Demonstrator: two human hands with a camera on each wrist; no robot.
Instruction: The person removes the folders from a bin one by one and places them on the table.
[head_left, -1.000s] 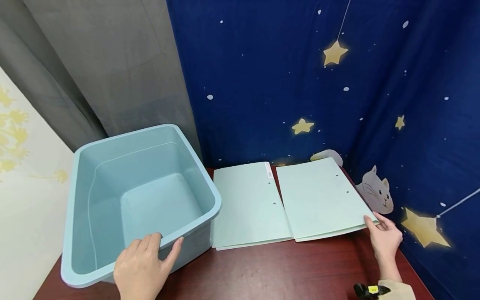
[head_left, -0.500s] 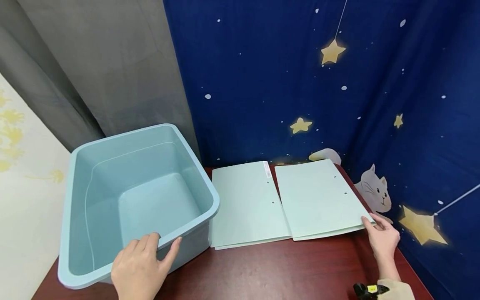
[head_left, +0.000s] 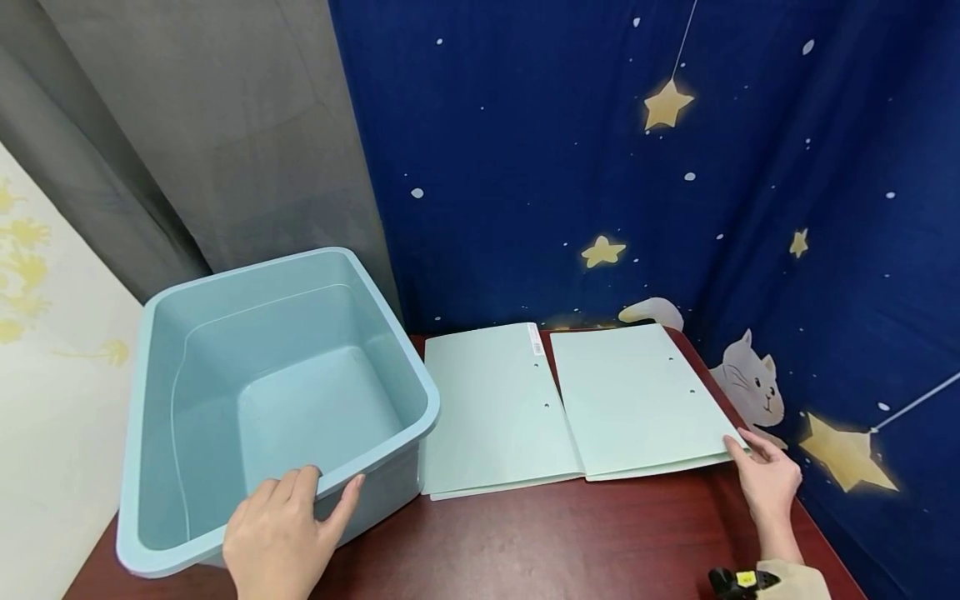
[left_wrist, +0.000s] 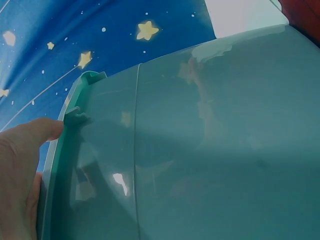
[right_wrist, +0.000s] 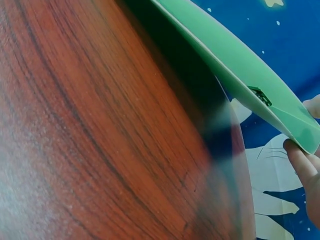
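Note:
A light blue plastic tub (head_left: 315, 408) stands at the left in the head view. My left hand (head_left: 279, 533) grips its near rim, fingers over the inside and thumb along the outside; the left wrist view shows the thumb (left_wrist: 42, 131) by the rim. To the tub's right lies a pale green file folder (head_left: 495, 417) with a white label. Beside it is another pale green file folder (head_left: 645, 408). My right hand (head_left: 768, 483) pinches its near right corner. In the right wrist view this folder's edge (right_wrist: 235, 80) is lifted off the table, with a dark clip part visible.
Everything stands on a dark red wooden table (head_left: 510, 550). Behind it hangs a blue curtain (head_left: 525, 167) with stars and a cat print, next to a grey curtain (head_left: 225, 150). A white wall with yellow shapes (head_left: 60, 400) borders the left.
The right folder's far right corner has sunk slightly toward the table, with my right hand still at its near corner. My left hand and the tub stay put.

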